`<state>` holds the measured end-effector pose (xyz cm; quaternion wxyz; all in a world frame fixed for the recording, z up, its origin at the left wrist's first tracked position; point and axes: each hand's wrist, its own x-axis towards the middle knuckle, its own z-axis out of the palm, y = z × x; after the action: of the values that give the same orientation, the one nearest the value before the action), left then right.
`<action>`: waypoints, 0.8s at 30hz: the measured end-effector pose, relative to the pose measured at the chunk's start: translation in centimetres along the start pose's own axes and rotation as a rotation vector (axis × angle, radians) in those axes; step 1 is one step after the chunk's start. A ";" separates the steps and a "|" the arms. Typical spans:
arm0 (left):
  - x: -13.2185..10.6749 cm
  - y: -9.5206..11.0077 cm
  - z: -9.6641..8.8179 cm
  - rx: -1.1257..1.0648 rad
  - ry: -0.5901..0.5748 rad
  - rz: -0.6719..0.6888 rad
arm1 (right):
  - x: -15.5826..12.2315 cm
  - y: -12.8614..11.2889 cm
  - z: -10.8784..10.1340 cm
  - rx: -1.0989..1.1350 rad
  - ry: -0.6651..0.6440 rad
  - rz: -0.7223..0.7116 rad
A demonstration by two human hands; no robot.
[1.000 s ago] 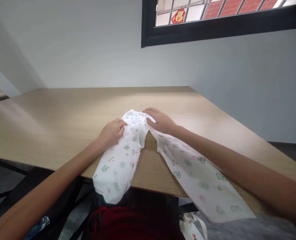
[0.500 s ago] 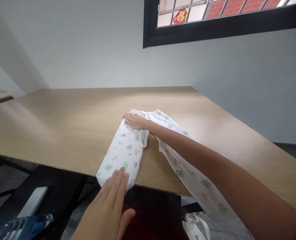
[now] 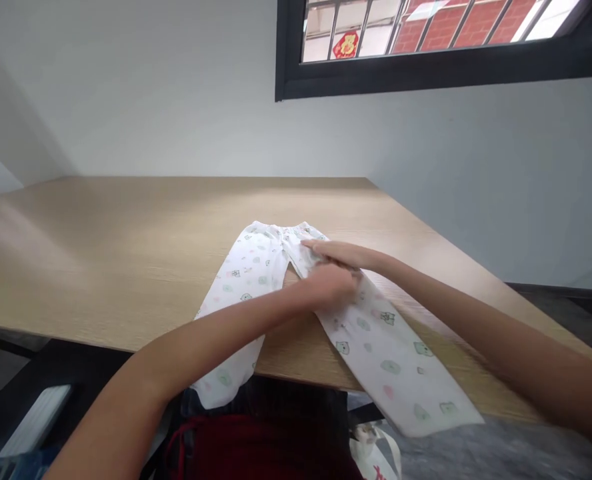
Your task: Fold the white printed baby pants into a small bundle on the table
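Observation:
A pair of small white trousers point(image 3: 256, 267) with a pale animal print lies spread on the wooden table point(image 3: 101, 253), waistband far from me, both legs hanging over the near edge. My right hand point(image 3: 341, 252) lies flat on the upper part of the right leg, fingers stretched out towards the crotch. My left hand point(image 3: 332, 285) has crossed over and rests on the same leg just below the right hand; it is blurred by motion, its fingers pressed down on the cloth.
The table runs back to a grey wall with a black-framed window point(image 3: 426, 60) above. Dark red cloth point(image 3: 256, 447) is in my lap below the table edge. A white bag point(image 3: 376, 453) sits on the floor at the right.
My left hand went from the left leg's lower end across to the right leg. My right hand shifted from the waistband's left side to the right leg. The trousers lie flatter and wider.

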<state>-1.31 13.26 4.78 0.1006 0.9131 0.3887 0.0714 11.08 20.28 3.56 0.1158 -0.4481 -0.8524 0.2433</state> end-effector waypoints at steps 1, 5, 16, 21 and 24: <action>-1.1 0.9 0.8 0.002 -0.012 0.033 | 0.2 0.7 0.6 -0.092 -0.006 -0.018; -8.0 5.2 4.2 -0.014 -0.001 0.156 | 2.7 2.8 1.9 -0.357 0.087 0.117; -6.7 13.0 10.4 0.393 0.565 -0.116 | 4.8 2.7 1.6 -0.373 0.426 0.269; -6.9 13.4 9.3 0.479 0.747 -0.202 | 4.7 1.9 1.8 -0.406 0.476 0.431; -7.8 12.2 6.9 0.345 0.644 -0.159 | 4.7 1.9 1.3 -0.241 0.505 0.491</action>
<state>3.24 -1.50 0.58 -0.1768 0.8144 0.4764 0.2804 9.21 24.63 1.39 0.2070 -0.6957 -0.6865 0.0438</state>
